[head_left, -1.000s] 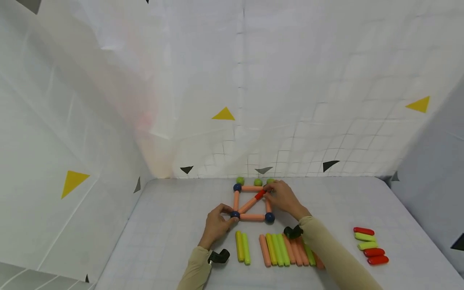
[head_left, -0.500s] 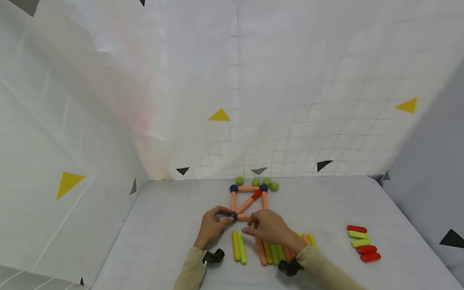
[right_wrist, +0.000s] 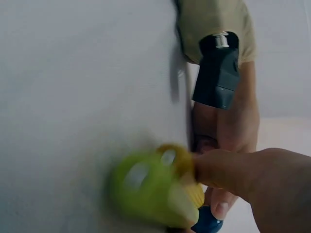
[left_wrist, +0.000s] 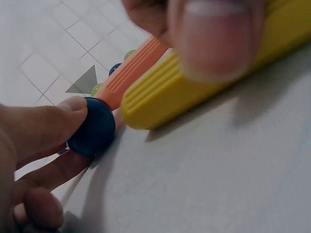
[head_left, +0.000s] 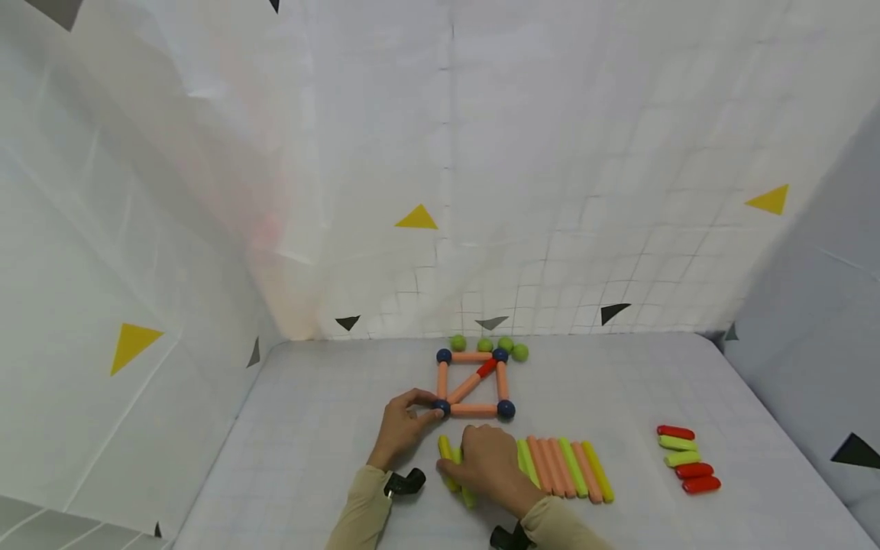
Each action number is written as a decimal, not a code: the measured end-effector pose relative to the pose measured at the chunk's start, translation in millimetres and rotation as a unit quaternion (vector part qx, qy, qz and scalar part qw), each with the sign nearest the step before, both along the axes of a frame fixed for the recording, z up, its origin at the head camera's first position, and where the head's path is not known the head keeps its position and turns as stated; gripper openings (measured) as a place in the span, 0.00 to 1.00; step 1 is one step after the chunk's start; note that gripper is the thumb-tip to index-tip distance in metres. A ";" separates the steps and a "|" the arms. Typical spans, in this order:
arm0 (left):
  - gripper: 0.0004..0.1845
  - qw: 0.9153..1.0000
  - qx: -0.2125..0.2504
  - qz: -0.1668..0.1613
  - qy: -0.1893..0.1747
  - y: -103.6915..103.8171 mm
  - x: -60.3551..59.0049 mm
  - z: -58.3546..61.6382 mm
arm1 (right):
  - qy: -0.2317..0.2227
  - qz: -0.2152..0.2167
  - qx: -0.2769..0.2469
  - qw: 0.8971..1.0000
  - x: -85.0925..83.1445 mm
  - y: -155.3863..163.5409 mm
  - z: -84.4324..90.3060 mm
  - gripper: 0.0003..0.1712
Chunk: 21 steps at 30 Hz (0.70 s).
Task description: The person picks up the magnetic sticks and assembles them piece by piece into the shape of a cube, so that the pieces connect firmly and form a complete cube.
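Note:
My left hand [head_left: 402, 429] pinches the dark blue ball [left_wrist: 95, 128] at the near left corner of a flat square frame. Salmon rods [head_left: 474, 410] form its sides, with dark blue balls [head_left: 506, 409] at the corners. A salmon rod and a red rod [head_left: 486, 368] make its diagonal. My right hand [head_left: 491, 466] is just in front, its thumb against a ribbed yellow rod [left_wrist: 160, 97]. A green rod [right_wrist: 141, 189], blurred, lies alongside the yellow one; both are between thumb and fingers. The right fingertips are mostly hidden.
Right of my right hand is a row of salmon, green and yellow rods [head_left: 560, 466]. Short red and green rods [head_left: 697, 485] lie farther right. Several green balls [head_left: 520, 353] sit behind the frame, near the white back wall [head_left: 536, 153].
My right hand has moved from the frame's far right corner toward me and left, to the yellow and green rods, which now slant. My left hand stays on the blue ball.

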<state>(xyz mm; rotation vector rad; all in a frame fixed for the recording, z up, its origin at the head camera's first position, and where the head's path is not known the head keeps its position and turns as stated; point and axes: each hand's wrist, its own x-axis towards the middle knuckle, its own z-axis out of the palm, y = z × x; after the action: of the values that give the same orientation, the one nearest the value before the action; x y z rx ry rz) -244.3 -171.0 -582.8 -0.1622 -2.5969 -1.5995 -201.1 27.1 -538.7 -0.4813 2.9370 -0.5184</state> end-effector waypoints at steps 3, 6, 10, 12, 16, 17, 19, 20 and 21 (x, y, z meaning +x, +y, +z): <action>0.13 1.000 -0.004 0.002 -0.004 1.3 0.0 -0.3 | -0.014 -0.009 0.025 1.000 3.1 2.4 2.5 0.31; 0.13 1.000 -0.006 0.001 -0.001 1.5 0.4 -0.4 | -0.021 -0.015 0.041 0.999 4.4 5.1 4.1 0.27; 0.13 1.000 -0.008 0.004 0.001 0.8 0.7 0.0 | -0.025 -0.017 0.023 0.999 4.5 7.1 5.4 0.24; 0.13 1.000 -0.009 0.005 0.003 0.5 0.3 0.0 | -0.027 -0.015 0.003 1.000 4.4 7.4 5.5 0.24; 0.13 1.000 -0.005 0.006 0.001 0.8 0.2 1.0 | -0.026 -0.005 -0.033 0.999 3.3 7.6 2.6 0.29; 0.13 1.000 -0.004 0.005 0.002 1.0 0.4 1.5 | -0.027 -0.002 -0.041 0.999 3.3 7.8 2.3 0.31; 0.13 1.000 -0.003 0.005 0.000 1.4 0.8 2.1 | -0.024 0.003 -0.048 0.999 3.4 7.8 2.2 0.31; 0.13 1.000 -0.002 0.005 0.001 1.5 0.7 2.4 | -0.020 0.007 -0.048 0.999 3.6 7.8 2.5 0.29; 0.13 1.000 -0.003 0.005 0.001 1.5 0.5 2.5 | -0.017 0.010 -0.045 0.999 4.0 7.6 3.7 0.26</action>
<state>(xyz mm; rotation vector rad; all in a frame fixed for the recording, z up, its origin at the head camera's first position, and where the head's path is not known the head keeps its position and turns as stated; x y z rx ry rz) -243.8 -169.5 -580.4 -0.1502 -2.5969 -1.5861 -197.1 34.7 -535.0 -0.5059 2.8840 -0.6518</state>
